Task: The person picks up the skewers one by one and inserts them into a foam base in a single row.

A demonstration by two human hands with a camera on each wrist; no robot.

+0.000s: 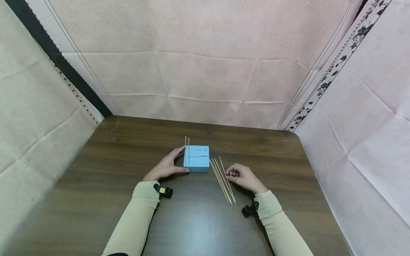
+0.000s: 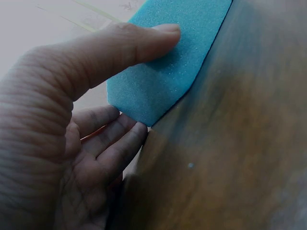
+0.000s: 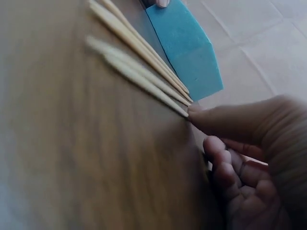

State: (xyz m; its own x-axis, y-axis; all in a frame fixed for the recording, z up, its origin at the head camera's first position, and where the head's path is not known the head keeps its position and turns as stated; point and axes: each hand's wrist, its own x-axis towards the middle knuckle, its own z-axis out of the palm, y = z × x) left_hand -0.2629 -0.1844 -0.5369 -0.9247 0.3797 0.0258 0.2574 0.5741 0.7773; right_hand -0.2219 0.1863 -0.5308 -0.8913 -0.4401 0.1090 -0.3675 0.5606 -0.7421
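A blue foam block (image 1: pixel 200 158) with rows of small holes and dark marks on top sits on the table. Two thin wooden sticks (image 1: pixel 188 142) stand upright at its left side. My left hand (image 1: pixel 168 165) grips the block by its left end, the thumb (image 2: pixel 158 40) flat on the near face and the other fingers around the corner. To the block's right lie several loose wooden sticks (image 1: pixel 221 181), fanned roughly side by side. My right hand (image 1: pixel 243 176) pinches the rightmost stick (image 3: pixel 148 86) between thumb and curled fingers; its far part is hidden behind the thumb.
The brown wooden table (image 1: pixel 128 142) has its far edge beyond the block. Pale patterned cloth (image 1: pixel 205 71) hangs behind it and along both sides. A dark wrist camera (image 1: pixel 164 192) is strapped to the left cuff, another (image 1: pixel 250 209) to the right.
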